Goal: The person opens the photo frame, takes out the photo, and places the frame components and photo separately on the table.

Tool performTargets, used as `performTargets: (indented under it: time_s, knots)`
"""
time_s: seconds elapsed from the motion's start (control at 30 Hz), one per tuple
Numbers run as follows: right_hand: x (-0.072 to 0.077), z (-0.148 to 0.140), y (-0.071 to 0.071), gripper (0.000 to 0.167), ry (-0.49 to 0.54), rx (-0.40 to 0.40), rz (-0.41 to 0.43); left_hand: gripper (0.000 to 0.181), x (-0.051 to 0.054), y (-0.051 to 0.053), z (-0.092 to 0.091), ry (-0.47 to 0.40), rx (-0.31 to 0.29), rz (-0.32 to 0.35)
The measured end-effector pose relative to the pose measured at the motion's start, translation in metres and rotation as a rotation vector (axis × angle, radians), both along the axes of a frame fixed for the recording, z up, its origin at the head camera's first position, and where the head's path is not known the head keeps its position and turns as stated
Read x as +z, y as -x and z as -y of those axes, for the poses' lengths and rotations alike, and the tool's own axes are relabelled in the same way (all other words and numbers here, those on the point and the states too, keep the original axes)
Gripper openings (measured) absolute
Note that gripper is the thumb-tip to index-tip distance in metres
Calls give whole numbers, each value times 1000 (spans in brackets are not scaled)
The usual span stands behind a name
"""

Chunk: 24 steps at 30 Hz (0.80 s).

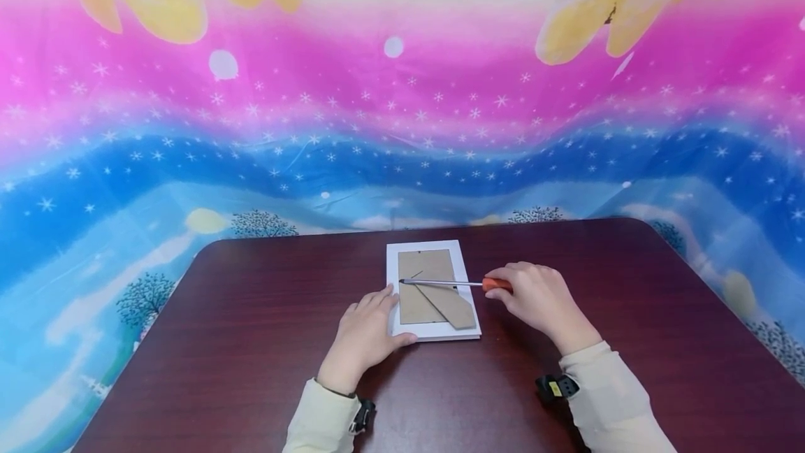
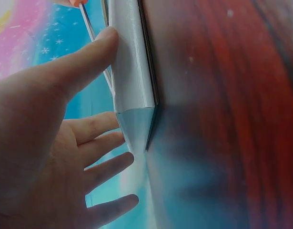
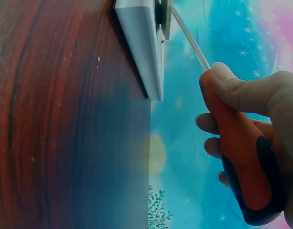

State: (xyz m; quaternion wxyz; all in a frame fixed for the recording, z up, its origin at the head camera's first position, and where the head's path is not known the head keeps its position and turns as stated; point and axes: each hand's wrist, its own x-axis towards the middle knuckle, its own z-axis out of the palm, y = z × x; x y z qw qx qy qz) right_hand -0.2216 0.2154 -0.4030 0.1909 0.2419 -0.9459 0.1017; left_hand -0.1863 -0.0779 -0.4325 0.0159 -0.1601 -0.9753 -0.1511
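Note:
A white photo frame lies face down, its brown backing board upward and its stand flap slanting to the lower right. My left hand steadies the frame's near left corner. In the left wrist view its thumb touches the near side, while the other fingers stay extended and spread by the left side. My right hand grips a screwdriver by its orange and black handle. The metal shaft crosses above the backing, with its tip at the backing's left edge.
The dark red-brown wooden table has rounded far corners. Behind it hangs a pink and blue cloth printed with snowflakes. Each wrist carries a black strapped device, one of them the right wrist device.

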Motion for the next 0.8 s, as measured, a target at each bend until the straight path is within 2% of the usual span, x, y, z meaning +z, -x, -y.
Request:
performTargets:
  time_s: [0.33, 0.6, 0.8]
  knots:
    - [0, -1, 2, 25, 16, 8, 10, 90, 3, 7, 1, -17, 8, 38]
    - [0, 1, 4, 25, 16, 3, 40, 90, 4, 12, 7, -46, 2, 46]
    - [2, -2, 9, 24, -2, 7, 36, 90, 6, 16, 3, -56, 5, 51]
